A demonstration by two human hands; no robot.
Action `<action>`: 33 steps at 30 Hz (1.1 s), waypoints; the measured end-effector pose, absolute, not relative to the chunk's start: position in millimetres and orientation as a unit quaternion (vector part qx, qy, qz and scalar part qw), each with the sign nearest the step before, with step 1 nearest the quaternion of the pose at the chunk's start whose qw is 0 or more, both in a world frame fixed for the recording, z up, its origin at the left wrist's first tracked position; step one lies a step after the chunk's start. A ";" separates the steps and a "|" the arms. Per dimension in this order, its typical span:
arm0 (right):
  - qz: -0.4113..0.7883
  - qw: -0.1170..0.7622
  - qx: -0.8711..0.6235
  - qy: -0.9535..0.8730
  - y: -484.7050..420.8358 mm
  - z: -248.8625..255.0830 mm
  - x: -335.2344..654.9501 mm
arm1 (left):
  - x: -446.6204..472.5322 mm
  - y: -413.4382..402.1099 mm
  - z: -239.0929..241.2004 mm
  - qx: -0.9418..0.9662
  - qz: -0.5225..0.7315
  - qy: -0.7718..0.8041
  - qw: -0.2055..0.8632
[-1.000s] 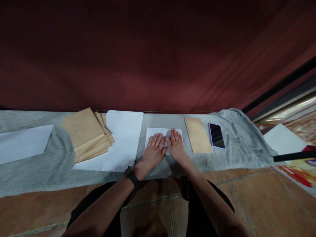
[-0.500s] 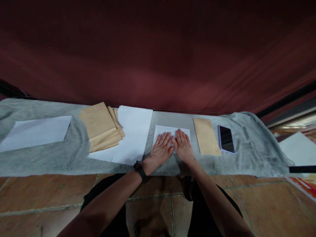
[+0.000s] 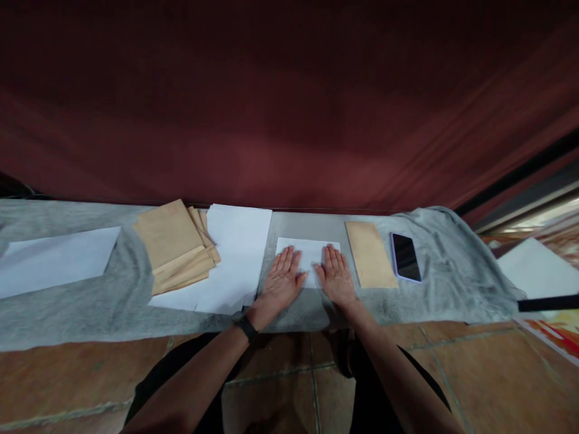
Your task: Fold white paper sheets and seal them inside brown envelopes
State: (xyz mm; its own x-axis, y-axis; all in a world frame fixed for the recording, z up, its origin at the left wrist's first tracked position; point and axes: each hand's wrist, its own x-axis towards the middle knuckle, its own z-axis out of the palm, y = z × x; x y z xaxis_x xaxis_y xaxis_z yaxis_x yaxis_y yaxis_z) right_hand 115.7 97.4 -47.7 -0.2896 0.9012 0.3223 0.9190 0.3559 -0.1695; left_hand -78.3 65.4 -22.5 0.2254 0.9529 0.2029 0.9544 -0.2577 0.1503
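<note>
Together, left hand (image 3: 281, 278) and right hand (image 3: 335, 277) lie flat on the seemingly folded white paper (image 3: 309, 253), fingers (image 3: 286, 260) outstretched, gripping nothing.

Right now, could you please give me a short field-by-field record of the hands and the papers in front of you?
Left hand: flat, palm down, on the left part of the small white paper
Right hand: flat on its right part, apart from the left hand
Right of paper: single brown envelope, then phone
Left of paper: white sheets, brown envelope stack partly on them
Surface: grey cloth
</note>
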 end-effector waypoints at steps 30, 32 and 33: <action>-0.009 0.188 -0.519 -0.833 56.4 -42.9 120.5 | -59.0 35.4 -20.3 -0.809 -0.117 -0.576 -0.011; -0.016 0.193 -0.525 -0.829 57.8 -45.4 124.7 | -60.5 34.0 -22.1 -0.810 -0.124 -0.573 -0.007; -0.019 0.195 -0.528 -0.827 58.3 -46.5 126.3 | -61.0 33.5 -23.1 -0.813 -0.125 -0.569 -0.006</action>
